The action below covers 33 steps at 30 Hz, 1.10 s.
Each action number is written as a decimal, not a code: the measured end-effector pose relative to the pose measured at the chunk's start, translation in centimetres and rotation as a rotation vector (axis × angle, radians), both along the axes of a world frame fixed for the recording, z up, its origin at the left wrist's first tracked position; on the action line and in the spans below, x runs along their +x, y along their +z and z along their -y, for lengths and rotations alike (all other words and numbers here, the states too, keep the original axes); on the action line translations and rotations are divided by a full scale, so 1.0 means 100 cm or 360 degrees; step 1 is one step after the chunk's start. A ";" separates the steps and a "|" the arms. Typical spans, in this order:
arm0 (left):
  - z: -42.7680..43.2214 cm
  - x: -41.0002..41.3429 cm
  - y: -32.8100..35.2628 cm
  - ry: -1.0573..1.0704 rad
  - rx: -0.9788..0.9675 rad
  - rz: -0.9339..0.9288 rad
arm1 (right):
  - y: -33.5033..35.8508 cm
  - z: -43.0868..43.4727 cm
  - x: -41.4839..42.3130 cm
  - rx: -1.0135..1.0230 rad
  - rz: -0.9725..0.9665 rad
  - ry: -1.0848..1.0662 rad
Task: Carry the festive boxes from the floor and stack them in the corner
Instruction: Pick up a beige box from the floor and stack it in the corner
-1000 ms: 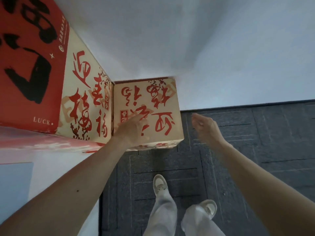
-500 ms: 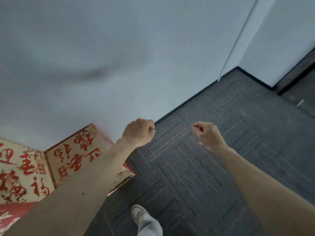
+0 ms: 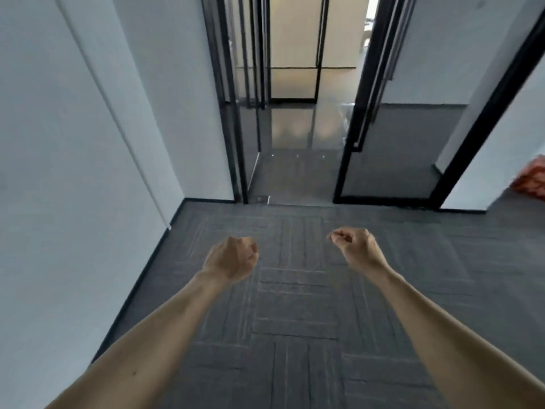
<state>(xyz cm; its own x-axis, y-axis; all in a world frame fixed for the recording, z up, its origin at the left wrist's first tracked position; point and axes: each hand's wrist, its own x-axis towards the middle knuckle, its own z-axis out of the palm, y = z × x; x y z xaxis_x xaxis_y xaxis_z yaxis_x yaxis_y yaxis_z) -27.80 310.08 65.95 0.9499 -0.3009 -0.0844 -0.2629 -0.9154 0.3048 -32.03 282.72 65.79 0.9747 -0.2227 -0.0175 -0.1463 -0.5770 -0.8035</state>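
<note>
Both my arms reach forward over dark grey carpet. My left hand (image 3: 231, 258) is curled into a fist and holds nothing. My right hand (image 3: 355, 246) is also curled, fingers folded in, and is empty. At the far right edge, a blurred red and orange festive box (image 3: 530, 180) sits on the floor beyond a white wall corner. The stacked boxes in the corner are out of view.
A white wall (image 3: 73, 143) runs along the left. Ahead, black-framed glass doors (image 3: 236, 113) stand open onto a glossy corridor floor (image 3: 295, 134). A white wall section with a black frame (image 3: 483, 128) stands at the right. Grey carpet tiles (image 3: 295, 305) lie underfoot.
The view has swung right, away from the stacked boxes in the corner, toward the doorway. My left hand left the box face and both hands curled into fists.
</note>
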 end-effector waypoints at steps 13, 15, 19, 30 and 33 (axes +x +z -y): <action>0.395 0.111 0.006 -0.0771 -0.0243 0.0154 | 0.011 0.350 -0.030 -0.0133 0.0032 -0.0836; 0.463 0.136 0.007 -0.0877 -0.0297 0.0141 | 0.014 0.406 -0.029 -0.0135 -0.0009 -0.0970; 0.601 0.164 0.025 -0.1093 -0.0386 0.0137 | 0.024 0.509 -0.042 -0.0103 -0.0017 -0.1312; 0.974 0.156 0.017 -0.1599 -0.0426 0.0041 | -0.003 0.788 -0.115 -0.0107 0.0000 -0.1868; 1.067 0.152 0.013 -0.1640 -0.0434 0.0051 | -0.010 0.881 -0.116 -0.0098 0.0064 -0.1890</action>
<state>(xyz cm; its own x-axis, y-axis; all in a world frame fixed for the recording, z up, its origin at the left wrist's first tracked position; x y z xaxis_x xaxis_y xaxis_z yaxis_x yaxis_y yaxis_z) -12.61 203.41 67.24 0.2271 -0.9655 0.1277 -0.8830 -0.1489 0.4451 -43.60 194.63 64.79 0.1576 -0.9862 0.0506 -0.5906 -0.1352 -0.7955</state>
